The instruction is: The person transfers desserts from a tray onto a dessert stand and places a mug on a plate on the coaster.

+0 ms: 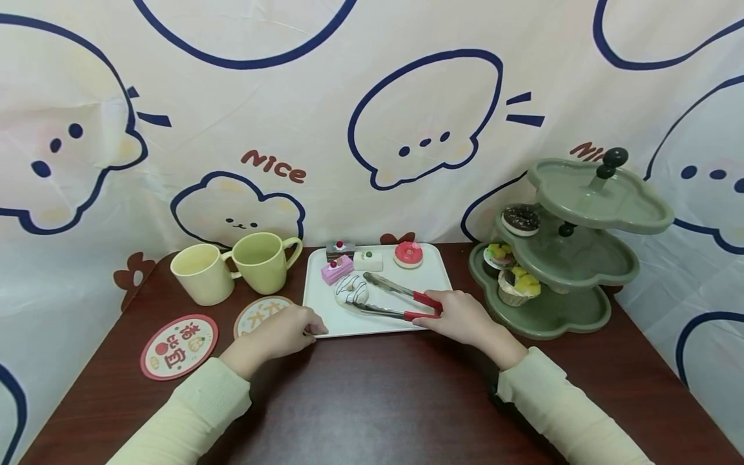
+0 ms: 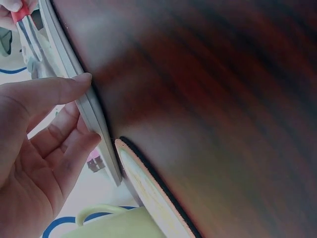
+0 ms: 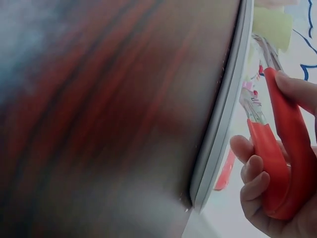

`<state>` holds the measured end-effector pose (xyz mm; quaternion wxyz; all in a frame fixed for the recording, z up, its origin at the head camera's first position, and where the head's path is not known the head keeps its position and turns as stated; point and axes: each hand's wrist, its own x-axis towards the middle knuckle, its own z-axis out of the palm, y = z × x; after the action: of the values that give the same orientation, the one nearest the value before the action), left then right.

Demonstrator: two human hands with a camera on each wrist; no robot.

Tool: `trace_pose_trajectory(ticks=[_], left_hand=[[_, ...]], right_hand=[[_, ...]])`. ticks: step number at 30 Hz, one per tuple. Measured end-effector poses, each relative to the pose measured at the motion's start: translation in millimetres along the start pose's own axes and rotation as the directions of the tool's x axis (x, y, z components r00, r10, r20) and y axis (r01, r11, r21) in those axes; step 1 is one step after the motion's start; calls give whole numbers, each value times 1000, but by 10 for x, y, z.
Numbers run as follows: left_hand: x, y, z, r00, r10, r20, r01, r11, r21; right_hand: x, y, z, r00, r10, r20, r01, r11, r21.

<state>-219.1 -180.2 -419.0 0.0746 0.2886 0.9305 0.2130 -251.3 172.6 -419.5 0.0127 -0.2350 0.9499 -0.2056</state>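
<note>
My right hand (image 1: 463, 317) grips tongs (image 3: 296, 144) by their red handles. Their metal arms are spread, one tip at the far right edge of a white donut (image 1: 347, 285) with dark drizzle, the other over its near edge. The donut lies on a white tray (image 1: 331, 321). My left hand (image 1: 281, 334) pinches the tray's near left rim between thumb and fingers. Behind the donut sit a pink cake (image 1: 337, 270), a chocolate cake (image 1: 340, 251) and a white cake (image 1: 369, 262). A pink-red donut (image 1: 409, 254) lies farther right on the tray.
At right stands a green three-tier stand (image 1: 587, 279) holding a chocolate donut (image 1: 520, 219) and fruit-topped cupcakes (image 1: 516, 287). Two mugs, a pale one (image 1: 203, 276) and a greener one (image 1: 260, 261), stand left, behind a red-rimmed coaster (image 1: 179, 347) and another coaster (image 1: 261, 312).
</note>
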Motion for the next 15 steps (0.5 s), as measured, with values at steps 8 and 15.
trace_pose_trajectory(ticks=[8, 15], left_hand=[[3, -20, 15, 1000, 21, 1, -21, 1000, -6], [8, -33, 8, 999, 32, -7, -32, 999, -1]], right_hand=[[42, -100, 29, 999, 11, 34, -11, 1000, -20], [93, -145, 7, 999, 12, 44, -10, 999, -47]])
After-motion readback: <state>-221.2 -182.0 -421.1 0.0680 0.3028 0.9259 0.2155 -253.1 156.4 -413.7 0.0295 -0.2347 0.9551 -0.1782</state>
